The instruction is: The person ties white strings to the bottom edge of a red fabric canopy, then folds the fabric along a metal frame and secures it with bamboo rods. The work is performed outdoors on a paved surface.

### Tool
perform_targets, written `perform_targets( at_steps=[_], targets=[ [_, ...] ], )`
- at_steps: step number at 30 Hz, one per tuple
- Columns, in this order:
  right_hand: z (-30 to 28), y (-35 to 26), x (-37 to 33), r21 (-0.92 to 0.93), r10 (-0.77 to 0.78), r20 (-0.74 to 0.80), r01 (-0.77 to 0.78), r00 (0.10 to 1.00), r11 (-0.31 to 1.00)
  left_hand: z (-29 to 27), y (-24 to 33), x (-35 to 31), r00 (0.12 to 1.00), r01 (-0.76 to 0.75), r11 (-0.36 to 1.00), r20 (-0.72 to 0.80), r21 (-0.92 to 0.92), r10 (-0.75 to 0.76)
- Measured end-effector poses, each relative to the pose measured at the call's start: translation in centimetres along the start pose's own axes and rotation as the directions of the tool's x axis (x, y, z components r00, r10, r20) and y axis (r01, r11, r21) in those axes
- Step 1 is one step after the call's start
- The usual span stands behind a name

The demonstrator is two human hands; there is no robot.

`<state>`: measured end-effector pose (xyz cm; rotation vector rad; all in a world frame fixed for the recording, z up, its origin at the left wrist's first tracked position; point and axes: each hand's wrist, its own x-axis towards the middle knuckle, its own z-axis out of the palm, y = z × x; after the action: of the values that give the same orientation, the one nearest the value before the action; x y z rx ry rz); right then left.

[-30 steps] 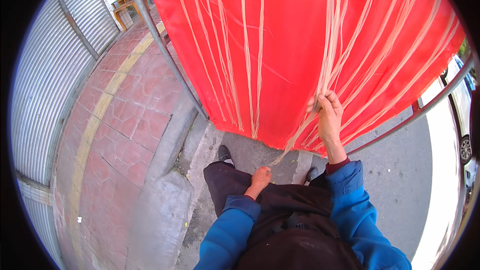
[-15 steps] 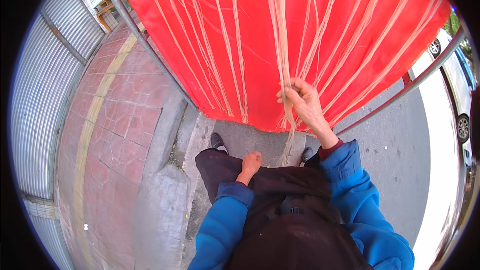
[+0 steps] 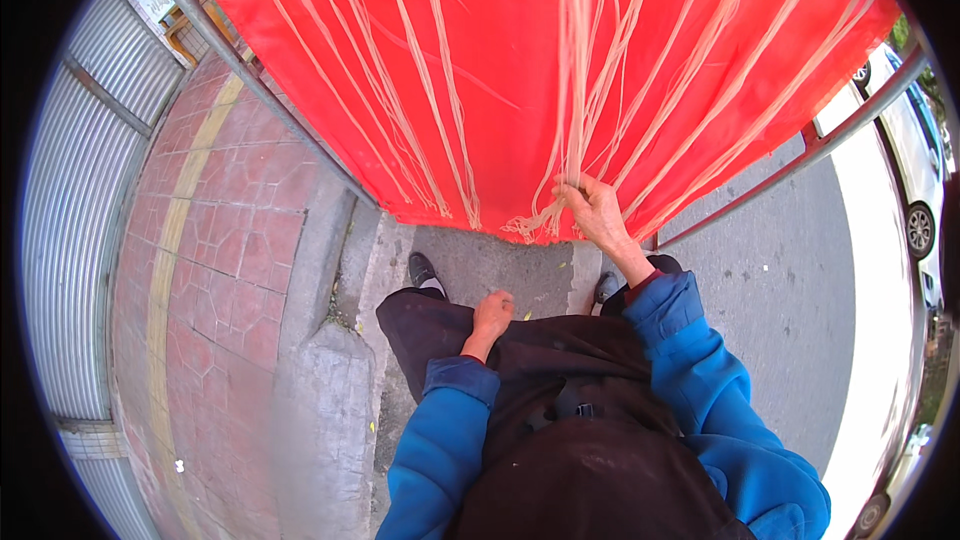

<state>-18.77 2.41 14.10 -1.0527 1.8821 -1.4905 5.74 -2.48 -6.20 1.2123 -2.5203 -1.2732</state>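
Note:
A red sheet (image 3: 520, 120) fills the upper middle, with several bundles of thin pale strands (image 3: 440, 50) running down it. My right hand (image 3: 598, 220) pinches the middle bundle (image 3: 573, 90) near its lower end, thumb against fingers. Below the pinch, loose, tangled strand ends (image 3: 535, 225) lie against the sheet's lower edge. Whether the strands are thread or some other material, I cannot tell. My left hand (image 3: 490, 318) is curled closed above my dark apron (image 3: 590, 470), away from the strands, and nothing sticks out of it.
Metal poles (image 3: 250, 80) flank the sheet on both sides. To the left are a stone kerb block (image 3: 325, 400), red paving (image 3: 225, 290) and a corrugated metal wall (image 3: 75, 240). Parked cars (image 3: 915, 150) stand at the far right beside grey road (image 3: 760, 290).
The middle bundle's loose tail, which hung below the sheet's edge, now lies gathered to the left against the sheet. My right hand still pinches the bundle. The view has shifted slightly.

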Motion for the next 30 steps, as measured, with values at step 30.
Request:
perform_targets(
  at_steps=[30],
  targets=[
    [2.1,14.3,-10.9,0.259,0.670,0.216,-0.703,0.711,0.662,-21.8,18.4,15.3,0.744,-0.505,0.674,-0.668,-0.539,0.024]
  ],
)
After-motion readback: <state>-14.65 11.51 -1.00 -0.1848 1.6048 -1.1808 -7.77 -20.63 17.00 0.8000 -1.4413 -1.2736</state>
